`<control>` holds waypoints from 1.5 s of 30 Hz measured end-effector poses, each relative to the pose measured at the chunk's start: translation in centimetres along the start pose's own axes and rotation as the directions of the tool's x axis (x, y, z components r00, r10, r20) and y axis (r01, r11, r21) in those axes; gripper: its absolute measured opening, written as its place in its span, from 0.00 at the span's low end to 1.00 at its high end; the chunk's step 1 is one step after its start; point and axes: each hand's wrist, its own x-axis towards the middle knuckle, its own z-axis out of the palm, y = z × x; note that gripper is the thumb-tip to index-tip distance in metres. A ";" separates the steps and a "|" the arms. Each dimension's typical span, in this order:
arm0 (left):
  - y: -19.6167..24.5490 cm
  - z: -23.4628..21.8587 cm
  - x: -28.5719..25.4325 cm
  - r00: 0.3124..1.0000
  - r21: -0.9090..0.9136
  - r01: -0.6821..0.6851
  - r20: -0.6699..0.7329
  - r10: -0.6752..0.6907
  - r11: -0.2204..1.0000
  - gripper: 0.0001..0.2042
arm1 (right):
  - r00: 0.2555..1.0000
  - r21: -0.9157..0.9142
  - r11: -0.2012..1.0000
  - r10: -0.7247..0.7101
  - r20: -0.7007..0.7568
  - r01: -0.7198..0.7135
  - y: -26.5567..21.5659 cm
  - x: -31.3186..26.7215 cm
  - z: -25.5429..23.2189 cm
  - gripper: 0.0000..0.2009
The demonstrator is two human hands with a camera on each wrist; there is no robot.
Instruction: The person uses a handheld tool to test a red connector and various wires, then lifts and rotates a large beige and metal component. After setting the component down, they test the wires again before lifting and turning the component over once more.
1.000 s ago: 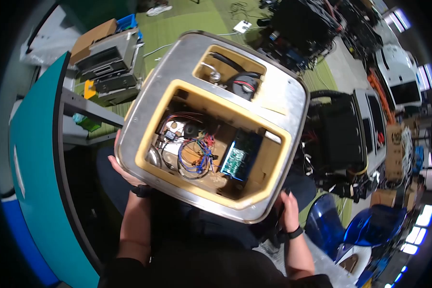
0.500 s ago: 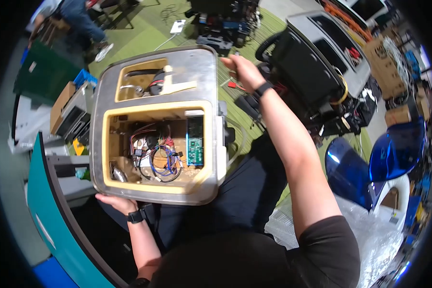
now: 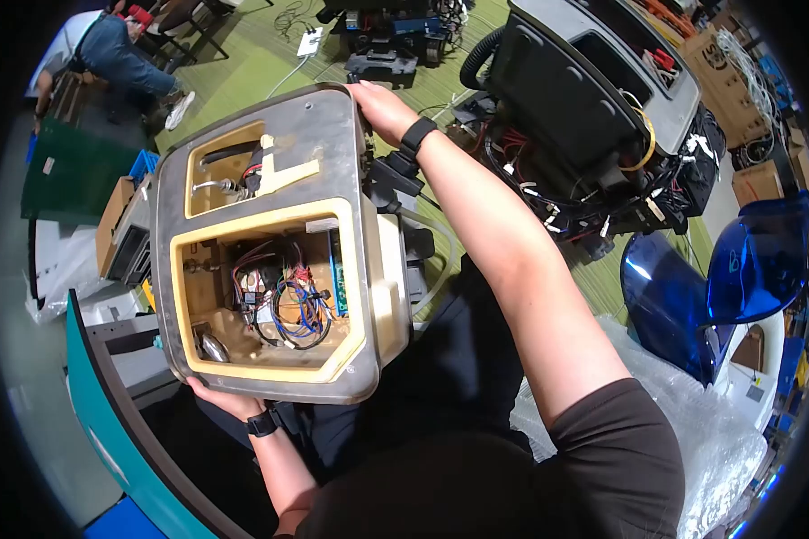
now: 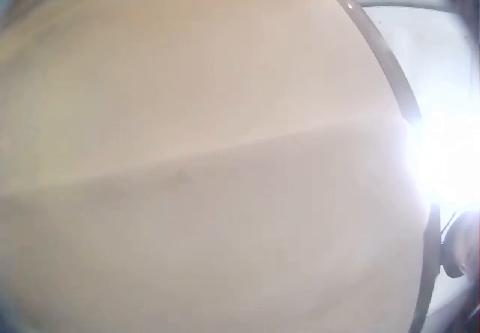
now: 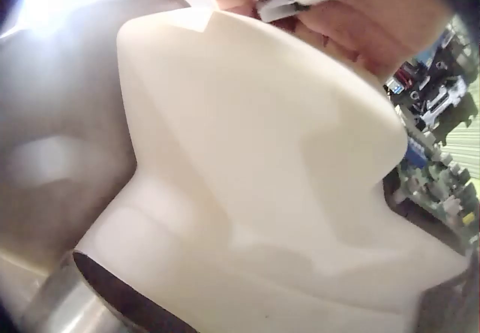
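A boxy housing (image 3: 329,153) with a grey metal top plate and cream body is tilted over the lap, wires (image 3: 297,310) and a green circuit board (image 3: 339,278) inside its larger opening. My left hand (image 3: 227,401) grips its lower left corner, most fingers hidden beneath. At the upper right corner my right hand (image 3: 388,115) holds the rim. Only the cream body (image 4: 210,85) fills most of the left wrist view. The right wrist view has my right hand (image 5: 375,18) with fingers curled at the cream body's edge (image 5: 255,123), beside a small silver-and-white part (image 5: 300,1).
To the right stand a dark machine (image 3: 557,99) with loose cables, blue translucent shells (image 3: 760,260) and bubble wrap (image 3: 692,422). A teal panel (image 3: 108,413) is at the left. A person (image 3: 121,54) sits at the upper left, near a power strip (image 3: 310,41).
My right hand has gone from the housing's lower right up to its upper right corner and taken hold there. The housing has shifted left in view and turned, showing its right side.
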 end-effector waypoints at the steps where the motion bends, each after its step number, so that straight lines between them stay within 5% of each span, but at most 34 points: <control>1: -0.3 -0.5 0.3 1.000 -0.001 -0.003 -0.011 0.003 1.000 0.29 | 0.999 -0.026 1.000 -0.013 -0.045 0.012 0.6 0.2 0.0 0.16; 3: -0.5 -1.2 0.7 0.996 -0.013 0.045 0.071 -0.044 0.999 0.29 | 0.995 0.086 0.992 -0.083 -0.057 0.088 0.9 -0.1 0.1 0.17; 7: -0.3 -0.9 0.4 0.995 -0.037 0.081 0.058 -0.079 0.996 0.31 | 0.995 -0.018 0.999 -0.044 -0.092 0.043 1.5 0.2 -0.8 0.17; 9: -0.3 -1.3 0.6 0.994 -0.043 0.098 0.046 -0.096 0.994 0.27 | 0.985 -0.114 0.983 -0.151 -0.082 0.142 1.3 0.1 -0.7 0.16; 15: -0.5 -1.7 0.6 0.979 -0.189 0.203 0.073 -0.193 0.961 0.29 | 0.985 -0.067 0.992 -0.116 -0.124 0.109 0.4 -1.1 -0.5 0.16; 16: -0.3 -1.6 0.5 0.971 -0.223 0.237 0.090 -0.223 0.946 0.30 | 0.968 -0.264 0.938 -0.245 -0.052 0.224 1.9 -0.2 -2.0 0.15; 18: -0.7 -2.1 0.9 0.976 -0.228 0.218 0.072 -0.207 0.949 0.30 | 0.987 -0.181 0.981 -0.095 -0.133 0.070 -0.5 -1.8 -0.7 0.15; 22: -1.1 -2.5 1.0 0.972 -0.267 0.222 0.130 -0.194 0.938 0.27 | 0.989 -0.142 0.989 -0.051 -0.141 0.031 -0.7 -2.3 -1.2 0.15; 23: -0.5 -2.3 0.9 0.964 -0.266 0.243 0.174 -0.202 0.933 0.27 | 0.988 -0.277 0.959 -0.103 -0.118 0.067 -1.8 -2.8 -0.4 0.16; 24: -2.0 -2.8 1.4 0.988 -0.227 0.158 0.032 -0.154 0.961 0.28 | 0.989 -0.104 0.994 0.014 -0.149 -0.030 -2.1 -2.8 -0.4 0.17; 27: -2.4 -2.4 1.1 0.999 -0.275 0.027 0.053 -0.013 0.961 0.26 | 0.996 -0.231 0.972 -0.056 -0.067 0.039 -1.0 -2.1 -2.5 0.17; 28: -2.2 -2.2 1.1 0.994 -0.304 -0.048 0.081 0.076 0.951 0.26 | 0.999 -0.064 0.998 -0.011 -0.043 0.008 2.2 -0.5 -6.4 0.21; 29: -4.0 -3.7 1.1 0.991 -0.364 0.113 0.106 -0.080 0.924 0.25 | 1.000 -0.022 1.000 0.003 -0.029 -0.003 2.4 -0.5 -6.9 0.22; 30: -4.1 -4.1 1.0 0.995 -0.377 0.093 0.079 -0.068 0.921 0.25 | 0.988 0.233 0.962 0.151 -0.029 -0.140 2.1 -0.5 -6.4 0.23; 32: -3.9 -4.2 0.7 0.994 -0.319 0.063 0.102 -0.032 0.946 0.25 | 0.974 0.386 0.899 0.224 -0.004 -0.206 1.9 -1.1 -6.4 0.20; 35: -3.5 -3.5 0.7 0.992 -0.257 0.041 0.122 -0.009 0.965 0.30 | 0.970 0.354 0.903 0.220 0.104 -0.243 0.7 -1.9 -5.1 0.23; 37: -3.1 -2.8 0.7 0.986 -0.424 0.031 0.161 0.042 0.905 0.32 | 0.965 0.349 0.901 0.224 0.135 -0.258 0.3 -2.1 -4.3 0.23; 45: -2.4 -1.8 -0.3 0.997 -0.438 -0.013 0.062 0.045 0.899 0.31 | 0.953 0.434 0.855 0.202 0.224 -0.284 -1.5 -2.8 0.9 0.24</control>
